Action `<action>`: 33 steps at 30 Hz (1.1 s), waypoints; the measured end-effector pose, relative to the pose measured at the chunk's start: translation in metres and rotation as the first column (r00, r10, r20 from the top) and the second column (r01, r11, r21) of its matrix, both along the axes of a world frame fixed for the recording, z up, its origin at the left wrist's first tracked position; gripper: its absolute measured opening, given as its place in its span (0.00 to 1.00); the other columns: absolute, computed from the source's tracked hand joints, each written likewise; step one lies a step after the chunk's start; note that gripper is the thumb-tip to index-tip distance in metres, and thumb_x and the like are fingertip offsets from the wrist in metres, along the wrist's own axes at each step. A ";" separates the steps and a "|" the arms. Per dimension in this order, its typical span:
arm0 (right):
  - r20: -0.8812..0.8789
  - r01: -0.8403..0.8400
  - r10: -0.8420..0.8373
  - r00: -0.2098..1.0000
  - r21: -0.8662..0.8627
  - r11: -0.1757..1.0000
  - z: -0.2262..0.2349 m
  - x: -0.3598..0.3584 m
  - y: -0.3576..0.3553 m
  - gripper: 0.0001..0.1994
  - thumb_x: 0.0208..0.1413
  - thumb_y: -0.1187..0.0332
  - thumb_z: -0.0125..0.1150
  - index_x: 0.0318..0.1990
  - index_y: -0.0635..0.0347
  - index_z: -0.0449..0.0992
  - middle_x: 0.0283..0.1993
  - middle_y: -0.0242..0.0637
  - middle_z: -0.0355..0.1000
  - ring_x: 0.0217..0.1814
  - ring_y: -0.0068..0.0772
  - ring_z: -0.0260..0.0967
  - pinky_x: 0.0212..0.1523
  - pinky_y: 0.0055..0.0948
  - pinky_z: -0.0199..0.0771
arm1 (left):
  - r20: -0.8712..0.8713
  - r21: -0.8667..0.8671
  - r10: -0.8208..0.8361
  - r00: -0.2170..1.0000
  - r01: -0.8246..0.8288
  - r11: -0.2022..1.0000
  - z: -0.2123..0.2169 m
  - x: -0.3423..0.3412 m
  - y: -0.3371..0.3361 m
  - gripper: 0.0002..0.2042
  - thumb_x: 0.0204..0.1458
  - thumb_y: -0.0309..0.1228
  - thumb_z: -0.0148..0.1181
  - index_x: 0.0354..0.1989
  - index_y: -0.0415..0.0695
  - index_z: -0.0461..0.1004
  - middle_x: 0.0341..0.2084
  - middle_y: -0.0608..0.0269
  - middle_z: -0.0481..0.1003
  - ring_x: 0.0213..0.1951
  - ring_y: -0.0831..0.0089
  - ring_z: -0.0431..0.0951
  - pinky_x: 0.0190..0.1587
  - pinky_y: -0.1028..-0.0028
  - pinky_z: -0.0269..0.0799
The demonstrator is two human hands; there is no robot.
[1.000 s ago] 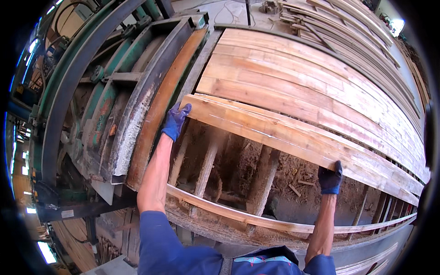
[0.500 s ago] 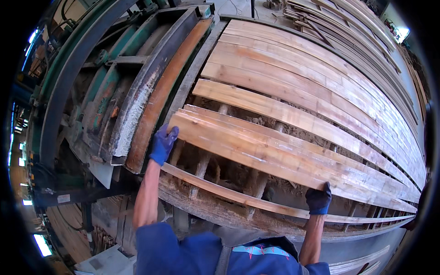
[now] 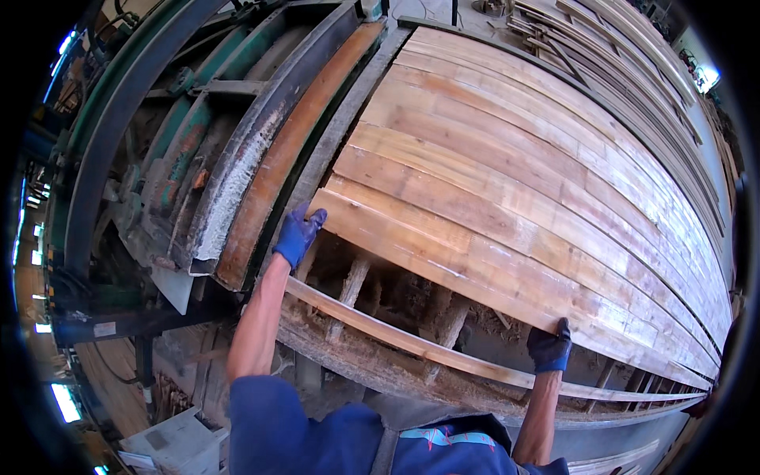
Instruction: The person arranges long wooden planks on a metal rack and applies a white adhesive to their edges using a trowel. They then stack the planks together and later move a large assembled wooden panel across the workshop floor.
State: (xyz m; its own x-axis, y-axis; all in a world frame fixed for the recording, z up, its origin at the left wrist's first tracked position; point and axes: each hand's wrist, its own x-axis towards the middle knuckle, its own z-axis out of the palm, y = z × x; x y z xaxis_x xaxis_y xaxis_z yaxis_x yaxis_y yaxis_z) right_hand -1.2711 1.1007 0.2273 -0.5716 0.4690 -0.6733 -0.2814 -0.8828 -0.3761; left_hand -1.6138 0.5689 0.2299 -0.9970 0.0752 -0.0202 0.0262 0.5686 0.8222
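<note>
l hand, blue glove, curled over the near-left corner of the board; r hand, dark glove, closed on the same board's near edge, fingers under. board lies flat, tight against the plank deck beyond both grips. below the grips: open gap, thin slat, cross supports. left of l grip: rusty beam, green frame. risks (judgement): fingers pinched betw board and the next plank if it slides; corner slipping off, board dropping into gap; splinters.
</note>
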 end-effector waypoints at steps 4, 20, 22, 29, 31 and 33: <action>0.049 0.004 -0.002 0.999 -0.051 0.999 -0.001 0.007 0.001 0.18 0.60 0.59 0.61 0.53 0.59 0.73 0.56 0.40 0.75 0.58 0.40 0.71 0.60 0.43 0.74 | -0.031 -0.091 -0.052 0.998 0.049 0.995 0.016 0.010 0.000 0.24 0.55 0.44 0.63 0.50 0.34 0.75 0.40 0.42 0.80 0.42 0.50 0.80 0.43 0.59 0.74; 0.712 -0.958 0.646 0.276 0.258 0.124 0.144 0.057 -0.057 0.16 0.65 0.62 0.53 0.50 0.67 0.74 0.34 0.44 0.80 0.29 0.30 0.78 0.25 0.23 0.75 | 0.002 -0.824 -0.232 0.973 0.133 0.551 0.072 0.080 -0.022 0.21 0.51 0.50 0.61 0.27 0.40 0.81 0.28 0.44 0.79 0.34 0.48 0.80 0.42 0.55 0.74; 0.725 -0.986 0.673 0.147 0.160 0.043 0.148 0.072 -0.064 0.18 0.64 0.59 0.54 0.49 0.67 0.74 0.33 0.45 0.80 0.27 0.33 0.79 0.23 0.25 0.75 | 0.055 -0.810 -0.269 0.961 0.201 0.551 0.078 0.096 -0.037 0.22 0.50 0.50 0.61 0.23 0.39 0.79 0.26 0.44 0.78 0.33 0.47 0.79 0.39 0.54 0.74; 0.690 -0.992 0.723 -0.038 -0.113 0.056 0.119 0.118 -0.057 0.22 0.67 0.55 0.48 0.45 0.67 0.78 0.29 0.45 0.80 0.21 0.30 0.76 0.16 0.21 0.66 | 0.021 -0.785 -0.285 0.958 0.192 0.589 0.067 0.116 -0.056 0.20 0.50 0.47 0.63 0.25 0.38 0.79 0.26 0.42 0.77 0.32 0.45 0.78 0.37 0.53 0.72; 0.705 -0.987 0.706 -0.061 -0.150 0.064 0.119 0.126 -0.057 0.22 0.67 0.54 0.47 0.44 0.67 0.79 0.28 0.45 0.80 0.20 0.30 0.75 0.15 0.22 0.64 | 0.037 -0.785 -0.293 0.955 0.209 0.583 0.067 0.121 -0.062 0.20 0.50 0.47 0.63 0.28 0.38 0.80 0.28 0.42 0.78 0.34 0.46 0.79 0.40 0.54 0.73; 0.703 -0.978 0.711 -0.001 -0.149 0.145 0.108 0.137 -0.054 0.23 0.67 0.54 0.46 0.45 0.68 0.78 0.27 0.46 0.79 0.18 0.31 0.73 0.14 0.23 0.62 | 0.062 -0.784 -0.286 0.956 0.224 0.579 0.065 0.125 -0.063 0.19 0.49 0.47 0.63 0.29 0.39 0.81 0.30 0.44 0.79 0.34 0.48 0.79 0.42 0.56 0.74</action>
State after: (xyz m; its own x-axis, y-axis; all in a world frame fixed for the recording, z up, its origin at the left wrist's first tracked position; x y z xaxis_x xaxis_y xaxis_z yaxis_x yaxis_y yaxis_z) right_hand -1.1341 1.0469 0.3353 -0.3179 0.1244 -0.9399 0.9421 -0.0700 -0.3279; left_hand -1.4889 0.5054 0.2945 -0.9405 0.3128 -0.1330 0.3068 0.9496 0.0640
